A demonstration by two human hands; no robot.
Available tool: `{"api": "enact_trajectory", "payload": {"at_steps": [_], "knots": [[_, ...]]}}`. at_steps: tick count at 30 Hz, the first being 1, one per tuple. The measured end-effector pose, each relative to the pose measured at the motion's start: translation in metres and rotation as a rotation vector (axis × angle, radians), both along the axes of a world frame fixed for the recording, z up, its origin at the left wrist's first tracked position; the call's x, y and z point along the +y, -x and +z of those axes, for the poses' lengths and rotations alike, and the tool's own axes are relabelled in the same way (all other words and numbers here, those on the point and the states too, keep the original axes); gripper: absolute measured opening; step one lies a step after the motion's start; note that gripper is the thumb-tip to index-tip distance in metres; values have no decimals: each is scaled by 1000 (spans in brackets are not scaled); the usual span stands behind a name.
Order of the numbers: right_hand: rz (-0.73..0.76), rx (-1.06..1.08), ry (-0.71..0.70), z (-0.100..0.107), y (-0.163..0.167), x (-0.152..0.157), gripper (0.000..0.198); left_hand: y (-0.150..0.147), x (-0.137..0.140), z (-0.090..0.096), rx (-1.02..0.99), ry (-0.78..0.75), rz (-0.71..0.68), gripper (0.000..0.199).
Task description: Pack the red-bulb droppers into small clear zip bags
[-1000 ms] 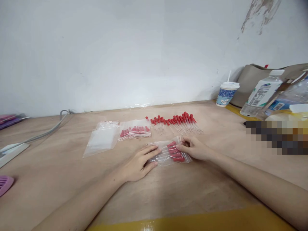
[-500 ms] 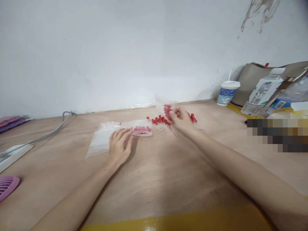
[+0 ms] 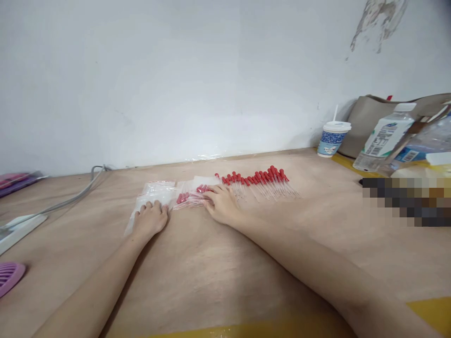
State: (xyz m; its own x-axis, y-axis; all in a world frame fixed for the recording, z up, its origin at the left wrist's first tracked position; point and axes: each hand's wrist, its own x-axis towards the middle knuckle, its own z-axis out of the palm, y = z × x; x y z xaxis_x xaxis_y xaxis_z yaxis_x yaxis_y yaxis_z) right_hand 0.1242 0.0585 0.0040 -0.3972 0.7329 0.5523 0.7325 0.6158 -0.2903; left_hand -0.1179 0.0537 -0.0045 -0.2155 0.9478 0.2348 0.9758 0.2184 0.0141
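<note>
My left hand (image 3: 151,218) rests on a small stack of clear zip bags (image 3: 155,188), its fingers apart and slightly bent over them. To its right lies a pile of zip bags holding red-bulbed droppers (image 3: 182,197). My right hand (image 3: 221,204) is on this pile, its fingers closed at the edge of the top bag of droppers (image 3: 201,188); the fingertips are partly hidden. Beyond my right hand a row of loose droppers (image 3: 264,178) lies side by side, red bulbs toward the wall and thin clear stems toward me.
A lidded paper cup with a straw (image 3: 333,139), a plastic bottle (image 3: 385,136) and a grey bag (image 3: 359,112) stand at the back right. A grey cable (image 3: 75,196) crosses the left side. A pink slatted object (image 3: 12,277) lies near the left edge.
My right hand has come left and down from above the loose droppers, bringing a bag of droppers onto the pile. My left hand has moved left, from the pile onto the other zip bags.
</note>
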Motion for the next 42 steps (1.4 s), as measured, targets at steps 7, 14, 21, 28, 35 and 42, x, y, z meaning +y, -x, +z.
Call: {"api": "enact_trajectory", "payload": {"at_steps": [7,14,21,28,35,42], "knots": [[-162,-72,-104,-12,-92,-5,27,11,6,17,-133,-70,33,42],[-488,-57,52,-9,-114,13,30,-30,-17,39,-186,-465,-153,54],[-558,-127,154,-6,-106,13,25,-108,-58,18,-119,-20,-1048,41],[-540,-138,216,0,-108,13,29,-120,-63,8,-329,28,-1127,35],[-540,-202,330,6,-97,13,35,-119,-64,8,-332,86,-1092,33],[-151,357,308,4,-142,-2,66,-119,-64,11,-285,170,-1113,37]]}}
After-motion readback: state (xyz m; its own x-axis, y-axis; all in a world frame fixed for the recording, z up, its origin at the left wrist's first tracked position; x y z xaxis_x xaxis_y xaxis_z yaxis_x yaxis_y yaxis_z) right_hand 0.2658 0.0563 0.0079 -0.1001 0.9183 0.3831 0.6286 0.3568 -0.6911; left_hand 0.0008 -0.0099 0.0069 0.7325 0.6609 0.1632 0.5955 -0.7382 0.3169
